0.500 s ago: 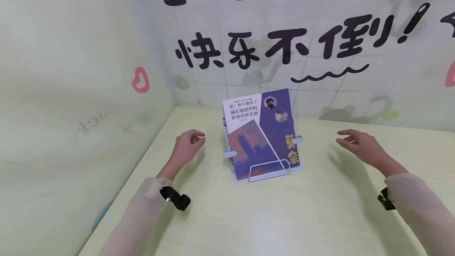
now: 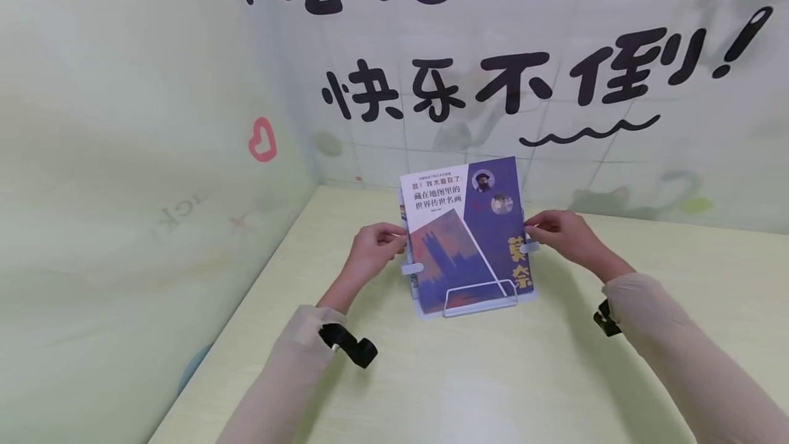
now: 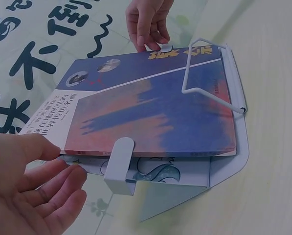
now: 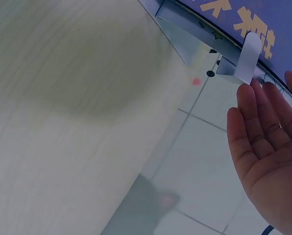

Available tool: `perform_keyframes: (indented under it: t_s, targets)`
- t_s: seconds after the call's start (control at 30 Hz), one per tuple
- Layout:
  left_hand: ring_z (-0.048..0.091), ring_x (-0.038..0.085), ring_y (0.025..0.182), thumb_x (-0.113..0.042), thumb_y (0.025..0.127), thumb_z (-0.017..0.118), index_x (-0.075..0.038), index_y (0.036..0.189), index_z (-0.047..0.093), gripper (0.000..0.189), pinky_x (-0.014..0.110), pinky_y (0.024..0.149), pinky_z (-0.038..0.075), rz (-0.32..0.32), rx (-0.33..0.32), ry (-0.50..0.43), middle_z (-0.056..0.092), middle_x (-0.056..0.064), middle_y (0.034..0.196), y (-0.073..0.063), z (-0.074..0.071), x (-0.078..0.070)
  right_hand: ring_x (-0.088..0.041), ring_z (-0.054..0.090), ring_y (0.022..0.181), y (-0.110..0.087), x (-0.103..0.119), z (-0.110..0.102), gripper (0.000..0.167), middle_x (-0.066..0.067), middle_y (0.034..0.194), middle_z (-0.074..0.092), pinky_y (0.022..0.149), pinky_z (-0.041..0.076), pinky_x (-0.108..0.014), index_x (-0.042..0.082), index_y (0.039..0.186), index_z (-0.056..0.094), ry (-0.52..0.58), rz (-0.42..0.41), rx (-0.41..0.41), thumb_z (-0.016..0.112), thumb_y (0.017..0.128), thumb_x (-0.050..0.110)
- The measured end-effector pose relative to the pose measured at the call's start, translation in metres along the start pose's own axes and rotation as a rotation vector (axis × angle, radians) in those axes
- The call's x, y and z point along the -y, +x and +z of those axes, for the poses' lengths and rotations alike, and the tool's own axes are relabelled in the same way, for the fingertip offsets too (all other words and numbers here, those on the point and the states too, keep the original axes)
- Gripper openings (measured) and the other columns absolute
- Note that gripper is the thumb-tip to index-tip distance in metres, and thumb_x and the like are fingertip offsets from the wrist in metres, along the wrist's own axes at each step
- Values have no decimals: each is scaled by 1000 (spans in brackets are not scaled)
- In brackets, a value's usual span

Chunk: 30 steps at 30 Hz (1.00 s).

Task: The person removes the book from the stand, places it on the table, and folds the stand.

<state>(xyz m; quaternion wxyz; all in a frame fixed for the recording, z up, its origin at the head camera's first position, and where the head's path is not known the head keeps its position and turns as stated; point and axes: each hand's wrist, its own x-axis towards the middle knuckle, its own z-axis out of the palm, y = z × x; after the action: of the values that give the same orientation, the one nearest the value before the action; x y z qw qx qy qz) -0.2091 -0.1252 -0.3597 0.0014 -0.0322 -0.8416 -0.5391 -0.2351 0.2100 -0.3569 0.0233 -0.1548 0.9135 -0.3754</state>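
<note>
A book [image 2: 456, 245] with a purple and white cover leans on a pale book stand [image 2: 425, 310], tilted back. The stand's wire holder [image 2: 481, 298] crosses its lower front, and a clip [image 3: 120, 161] hooks round the side. Behind the book shows another illustrated book [image 3: 160, 169]. My left hand [image 2: 370, 252] pinches the left edge, thumb at the cover's side and index finger just under it. At the opposite edge, above the right clip [image 4: 248, 56], my right hand [image 4: 268, 142] has its thumb over the cover and fingertips behind.
The pale wood-grain table [image 2: 456, 375] runs back to a wall sheet [image 2: 616, 177] with large black lettering. A light side wall sheet [image 2: 154, 225] borders the table on the left. Each wrist wears a black camera mount [image 2: 348, 344].
Both hands have come inward from either side and reached the book's two edges. The head view has shifted slightly; the book and stand keep their place on the table.
</note>
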Motion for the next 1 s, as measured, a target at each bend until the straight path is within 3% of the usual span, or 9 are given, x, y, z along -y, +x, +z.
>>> perform_keyframes:
  t_s: [0.2, 0.33, 0.53, 0.77, 1.0]
  targets:
    - [63, 24, 76, -14, 83, 66, 3, 98, 65, 22, 26, 62, 50, 0, 4, 41, 66, 9, 82, 1, 10, -5, -26, 61, 83, 5, -3, 5, 31, -14, 89, 66, 72, 49, -36, -7, 100, 62, 20, 13, 0, 59, 90, 22]
    - [62, 18, 74, -12, 81, 69, 1, 94, 63, 19, 26, 61, 49, -20, -24, 73, 66, 8, 82, 2, 14, -7, -24, 61, 80, 7, -3, 8, 32, -12, 86, 66, 68, 48, -31, -7, 98, 62, 39, 41, -13, 62, 88, 24]
    - [62, 19, 73, -8, 78, 72, 0, 91, 59, 20, 26, 59, 51, -26, -91, 97, 66, 9, 80, 2, 22, -9, -23, 61, 77, 8, 1, 13, 31, -12, 84, 65, 65, 48, -29, -8, 96, 62, 61, 73, -61, 66, 85, 21]
    - [64, 23, 74, 0, 77, 69, 3, 92, 58, 19, 27, 62, 52, 41, -203, 43, 66, 14, 82, 0, 30, -11, -19, 60, 73, 10, 4, 14, 30, -12, 82, 66, 64, 48, -29, -8, 94, 62, 69, 93, -85, 68, 83, 19]
    - [64, 26, 78, 3, 79, 67, 5, 93, 56, 17, 30, 65, 53, 73, -256, -22, 63, 16, 86, 0, 35, -12, -15, 57, 70, 13, 6, 13, 30, -8, 79, 65, 61, 47, -25, -8, 94, 61, 115, 112, -107, 68, 83, 18]
